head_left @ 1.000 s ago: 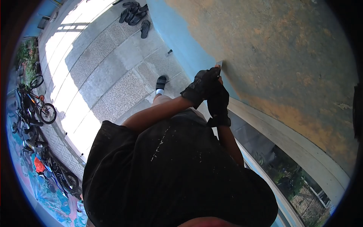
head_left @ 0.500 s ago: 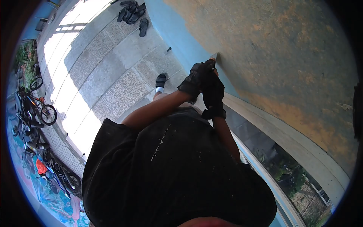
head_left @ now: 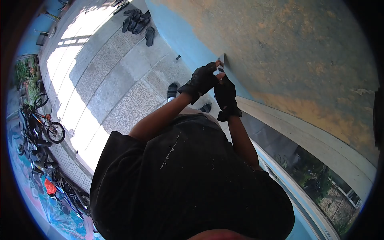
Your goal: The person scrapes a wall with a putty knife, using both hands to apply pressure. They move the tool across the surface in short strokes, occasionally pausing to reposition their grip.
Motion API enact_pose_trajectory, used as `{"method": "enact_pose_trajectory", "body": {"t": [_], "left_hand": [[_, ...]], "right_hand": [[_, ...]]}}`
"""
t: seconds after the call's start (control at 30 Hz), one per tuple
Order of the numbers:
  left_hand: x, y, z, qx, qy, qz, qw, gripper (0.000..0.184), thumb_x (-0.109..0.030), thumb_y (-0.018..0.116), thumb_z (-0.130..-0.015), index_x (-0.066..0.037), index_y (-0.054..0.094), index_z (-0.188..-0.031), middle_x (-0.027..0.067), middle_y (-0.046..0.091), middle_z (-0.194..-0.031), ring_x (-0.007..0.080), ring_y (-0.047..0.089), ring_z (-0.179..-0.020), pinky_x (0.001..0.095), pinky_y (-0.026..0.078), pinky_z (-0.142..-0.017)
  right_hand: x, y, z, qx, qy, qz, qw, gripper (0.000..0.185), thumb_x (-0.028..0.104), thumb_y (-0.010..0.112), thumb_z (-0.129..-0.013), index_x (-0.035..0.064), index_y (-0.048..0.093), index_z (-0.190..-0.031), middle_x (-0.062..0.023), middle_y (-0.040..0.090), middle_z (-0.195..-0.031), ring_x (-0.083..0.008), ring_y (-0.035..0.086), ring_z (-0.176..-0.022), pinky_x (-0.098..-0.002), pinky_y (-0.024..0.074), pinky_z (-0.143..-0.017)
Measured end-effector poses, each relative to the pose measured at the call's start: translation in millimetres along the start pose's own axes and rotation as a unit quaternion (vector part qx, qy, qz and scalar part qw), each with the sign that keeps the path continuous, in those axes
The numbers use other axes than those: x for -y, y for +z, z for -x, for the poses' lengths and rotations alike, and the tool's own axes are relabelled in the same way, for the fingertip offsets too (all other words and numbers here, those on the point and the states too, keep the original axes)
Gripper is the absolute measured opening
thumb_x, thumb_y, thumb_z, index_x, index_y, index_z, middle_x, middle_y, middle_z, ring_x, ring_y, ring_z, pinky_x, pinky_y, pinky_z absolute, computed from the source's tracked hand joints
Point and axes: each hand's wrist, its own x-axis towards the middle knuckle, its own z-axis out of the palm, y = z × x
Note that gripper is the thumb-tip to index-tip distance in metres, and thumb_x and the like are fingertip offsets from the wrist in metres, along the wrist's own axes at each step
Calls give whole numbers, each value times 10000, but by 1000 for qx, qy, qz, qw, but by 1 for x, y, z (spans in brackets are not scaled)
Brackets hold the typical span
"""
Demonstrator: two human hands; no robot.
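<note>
A putty knife (head_left: 222,59) with a flat metal blade stands against the wall, its blade edge at the boundary of the blue paint and the bare, mottled patch. My left hand (head_left: 203,77), in a black fingerless glove, is closed with its fingertips at the blade and the dark handle. Just below it my right hand (head_left: 226,91), gloved the same way, is closed around the handle's lower end. Much of the handle is hidden by the fingers. The wall (head_left: 280,52) has blue paint low down and worn grey-tan plaster above.
A ledge (head_left: 296,124) and a window opening run along the right. Several black sandals (head_left: 138,22) lie on the paved floor (head_left: 128,96), with a small dark object (head_left: 178,58) nearer the wall. Bicycles (head_left: 55,131) and motorbikes stand at the far left. My sandalled foot (head_left: 172,91) is below.
My hands have moved slightly apart, the left shifting left, so more of the putty knife shows. The view has shifted a little, and my second foot now appears.
</note>
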Motion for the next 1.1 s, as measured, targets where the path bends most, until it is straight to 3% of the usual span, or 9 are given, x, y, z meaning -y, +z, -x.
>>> {"method": "enact_pose_trajectory", "body": {"t": [0.07,0.2,0.27,0.33,0.37,0.47,0.57,0.93,1.1], "left_hand": [[8,-3,14,108,-147,57,982,419,-289,644,-883,-9,584,-1189,192,658,-1045,314,662,-927,368,517,-763],[34,25,47,138,-114,66,982,439,-332,569,-936,-28,551,-1252,124,653,-1096,227,630,-1018,335,501,-831],[9,14,34,252,-263,260,894,484,-433,532,-949,-50,546,-1246,123,625,-1169,249,612,-1071,358,493,-883],[21,32,38,266,-327,651,632,570,-561,486,-929,-69,558,-1207,144,559,-1282,279,553,-1171,407,472,-951],[22,48,38,228,-347,705,575,625,-625,451,-902,-66,566,-1156,165,505,-1338,295,504,-1226,446,436,-1010],[0,60,36,275,-267,733,562,624,-617,420,-915,-61,553,-1165,171,495,-1351,308,491,-1239,451,409,-1042],[-11,78,32,233,-286,751,547,615,-621,407,-916,-41,561,-1052,146,586,-1168,315,520,-1190,444,428,-1011],[-17,95,25,224,-319,702,596,746,-737,339,-876,-35,588,-829,132,651,-797,242,646,-710,333,544,-641],[-20,87,17,231,-369,693,575,709,-707,372,-887,-33,585,-827,122,644,-799,266,646,-798,381,544,-727]], "right_hand": [[3,-14,9,18,78,-42,996,470,152,614,-836,69,504,-1285,-195,655,-924,-382,631,-860,-443,499,-736],[3,-33,23,78,74,-52,993,497,146,625,-824,89,503,-1302,-197,648,-964,-351,636,-886,-418,500,-752],[2,-35,29,86,68,-113,988,479,159,618,-840,77,501,-1297,-177,652,-933,-344,639,-870,-417,498,-763],[1,-36,35,97,66,-110,987,475,167,607,-860,81,485,-1311,-151,647,-889,-310,640,-795,-399,502,-698],[2,-36,38,109,68,-107,986,471,176,595,-881,86,469,-1326,-126,641,-846,-277,641,-720,-382,506,-633],[18,-38,51,92,155,-393,902,250,215,564,-933,67,541,-1133,1,492,-655,-96,472,-461,-266,378,-410],[4,-58,49,137,202,-513,823,191,185,549,-941,99,468,-1091,4,472,-626,-89,465,-455,-247,364,-398],[-7,-74,46,143,183,-472,851,346,403,492,-977,133,445,-766,26,409,-544,-96,390,-377,-254,302,-355],[5,-63,45,103,221,-454,857,394,442,480,-978,138,445,-730,32,398,-532,-99,371,-369,-258,275,-347]]}}
